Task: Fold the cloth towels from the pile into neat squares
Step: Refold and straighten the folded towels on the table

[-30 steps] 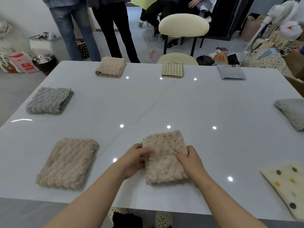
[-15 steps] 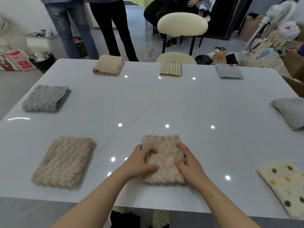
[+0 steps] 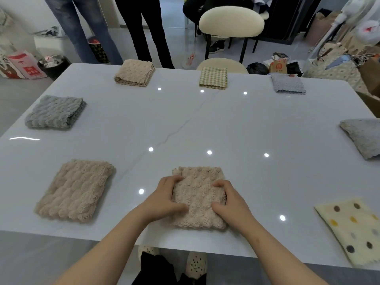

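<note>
A folded beige bobbly towel (image 3: 198, 194) lies near the front edge of the white table (image 3: 205, 120). My left hand (image 3: 164, 198) grips its left side, fingers curled over the top. My right hand (image 3: 230, 199) grips its right side the same way. Other folded towels ring the table: a beige one (image 3: 76, 190) at the near left, a grey one (image 3: 55, 112) at the left, a beige one (image 3: 134, 72) at the far left, a checked one (image 3: 213, 77) at the far middle, a grey one (image 3: 287, 83) at the far right, a grey one (image 3: 364, 136) at the right edge, and a cream dotted one (image 3: 355, 227) at the near right.
A cream chair (image 3: 231, 22) stands behind the far edge of the table. Two people's legs (image 3: 115, 27) stand past the far left corner. Bags and boxes (image 3: 339, 48) crowd the floor at the right, more bags (image 3: 22, 64) at the left.
The beige towel has turned from tilted to square with the table edge. Both hands have shifted from its sides onto its top and closed on it.
</note>
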`<state>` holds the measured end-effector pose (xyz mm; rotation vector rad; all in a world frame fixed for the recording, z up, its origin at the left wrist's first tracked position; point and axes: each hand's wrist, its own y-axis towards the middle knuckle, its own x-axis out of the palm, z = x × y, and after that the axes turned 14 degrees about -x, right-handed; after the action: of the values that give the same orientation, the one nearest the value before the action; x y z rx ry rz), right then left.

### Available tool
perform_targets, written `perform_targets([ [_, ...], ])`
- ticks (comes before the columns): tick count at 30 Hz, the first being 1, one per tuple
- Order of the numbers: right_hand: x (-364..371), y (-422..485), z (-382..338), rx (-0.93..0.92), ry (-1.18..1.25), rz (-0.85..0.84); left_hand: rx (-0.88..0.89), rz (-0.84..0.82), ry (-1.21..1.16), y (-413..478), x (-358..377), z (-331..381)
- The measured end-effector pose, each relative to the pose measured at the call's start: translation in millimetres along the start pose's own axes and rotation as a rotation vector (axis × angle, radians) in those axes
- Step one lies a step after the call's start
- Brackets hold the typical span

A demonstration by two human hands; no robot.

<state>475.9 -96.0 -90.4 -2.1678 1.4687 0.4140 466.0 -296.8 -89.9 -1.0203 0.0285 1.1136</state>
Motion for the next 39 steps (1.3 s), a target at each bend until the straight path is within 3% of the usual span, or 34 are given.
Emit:
perform_targets([
  [9, 4, -5, -1, 0.051, -0.035, -0.014, 0.005, 0.096, 0.107, 0, 7, -3],
  [18, 16, -12, -8, 0.031, -0.213, 0.126, 0.131, 0.346, 0.489, -3, 12, -6],
  [27, 9, -6, -12, -0.007, -0.593, -0.064, 0.240, 0.327, 0.716, 2, -5, 0],
  [39, -45, 6, 15, -0.172, -0.491, 0.004, 0.287, 0.407, 0.611, 8, 26, 66],
])
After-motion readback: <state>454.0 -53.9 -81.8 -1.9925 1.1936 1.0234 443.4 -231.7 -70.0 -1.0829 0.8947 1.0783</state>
